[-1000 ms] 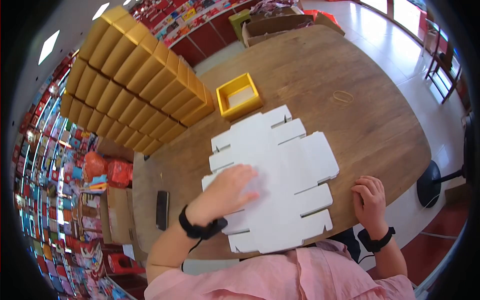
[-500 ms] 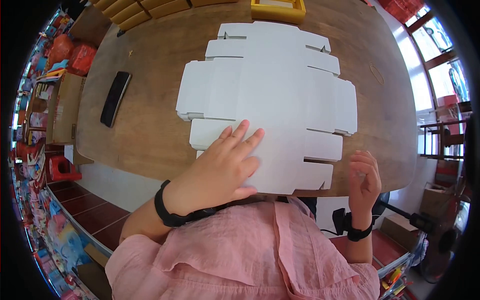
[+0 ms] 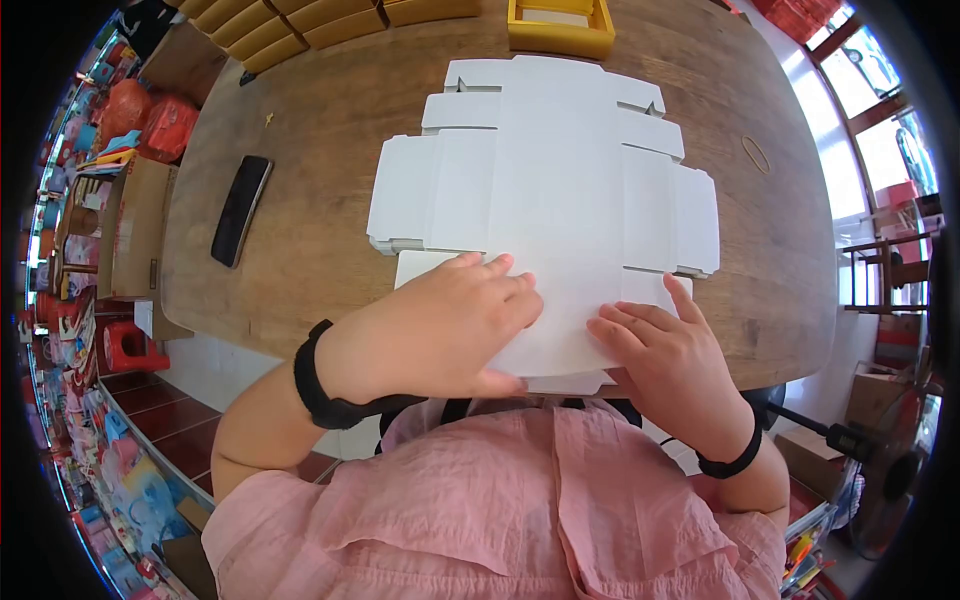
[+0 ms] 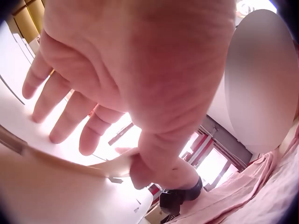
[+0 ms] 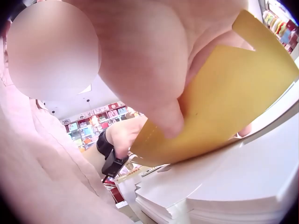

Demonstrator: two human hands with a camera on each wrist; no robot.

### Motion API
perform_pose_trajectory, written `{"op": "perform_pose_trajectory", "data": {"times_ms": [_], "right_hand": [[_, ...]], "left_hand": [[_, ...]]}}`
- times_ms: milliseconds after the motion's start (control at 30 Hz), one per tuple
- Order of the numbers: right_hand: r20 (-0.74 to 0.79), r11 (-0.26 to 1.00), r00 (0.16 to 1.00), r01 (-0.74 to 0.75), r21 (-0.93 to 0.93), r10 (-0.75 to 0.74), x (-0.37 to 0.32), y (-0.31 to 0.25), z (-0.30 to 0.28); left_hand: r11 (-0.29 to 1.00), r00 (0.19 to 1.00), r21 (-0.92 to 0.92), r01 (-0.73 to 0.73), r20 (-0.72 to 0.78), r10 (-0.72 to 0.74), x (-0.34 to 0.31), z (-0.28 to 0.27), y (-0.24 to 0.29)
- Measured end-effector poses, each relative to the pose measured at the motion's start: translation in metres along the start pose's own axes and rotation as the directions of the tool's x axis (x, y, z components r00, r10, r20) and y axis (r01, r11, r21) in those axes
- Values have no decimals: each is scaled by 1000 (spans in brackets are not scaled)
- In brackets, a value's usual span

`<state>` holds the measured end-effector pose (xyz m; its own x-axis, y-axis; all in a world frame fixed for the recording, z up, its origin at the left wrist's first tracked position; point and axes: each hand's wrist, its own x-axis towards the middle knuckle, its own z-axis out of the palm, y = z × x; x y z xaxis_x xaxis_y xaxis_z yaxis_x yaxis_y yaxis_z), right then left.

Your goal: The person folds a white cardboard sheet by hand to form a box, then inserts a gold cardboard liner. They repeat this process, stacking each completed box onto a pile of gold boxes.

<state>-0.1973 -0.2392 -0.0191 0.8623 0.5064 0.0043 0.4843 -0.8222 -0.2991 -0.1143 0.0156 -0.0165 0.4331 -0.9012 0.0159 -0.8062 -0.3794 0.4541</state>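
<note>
A stack of flat white box blanks (image 5: 233, 207) with slotted side flaps lies on the table before me. The near end of the top box blank (image 3: 558, 180) is raised off those below, and its gold underside (image 5: 224, 100) shows in the right wrist view. My right hand (image 3: 668, 350) pinches that near edge at its right, thumb beneath and fingers on top. On the left of the same blank lies my left hand (image 3: 435, 325), its fingers extended over the white face and its thumb at the near edge.
A phone (image 3: 241, 210) lies at the table's left, a rubber band (image 3: 746, 152) at its right. Beyond the blanks stand an open gold box (image 3: 560, 42) and a pile of gold boxes (image 3: 335, 28). A cardboard carton (image 3: 138, 225) is beside the table's left edge.
My right hand has come from the table's right side onto the blank and taken its near edge, which has risen. My left hand has shifted over the near part. The head view has tilted down.
</note>
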Motion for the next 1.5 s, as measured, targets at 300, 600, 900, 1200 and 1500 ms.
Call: {"op": "perform_pose_trajectory", "data": {"times_ms": [300, 600, 900, 1200, 1500], "right_hand": [[210, 879, 949, -298, 372, 233, 48, 43, -24], [255, 937, 943, -272, 220, 214, 60, 56, -6], [234, 952, 955, -232, 200, 184, 59, 57, -1], [-263, 999, 963, 52, -11, -53, 36, 34, -3], [-269, 915, 923, 167, -366, -276, 14, 22, 34]], "left_hand": [[963, 962, -105, 249, 142, -233, 36, -29, -36], [973, 975, -70, 219, 56, -216, 40, -7, -53], [977, 991, 188, 98, -107, -79, 29, -7, -12], [905, 997, 421, -57, -27, 76, 12, 25, -14], [786, 985, 600, -148, 22, 169, 9, 27, -8]]}}
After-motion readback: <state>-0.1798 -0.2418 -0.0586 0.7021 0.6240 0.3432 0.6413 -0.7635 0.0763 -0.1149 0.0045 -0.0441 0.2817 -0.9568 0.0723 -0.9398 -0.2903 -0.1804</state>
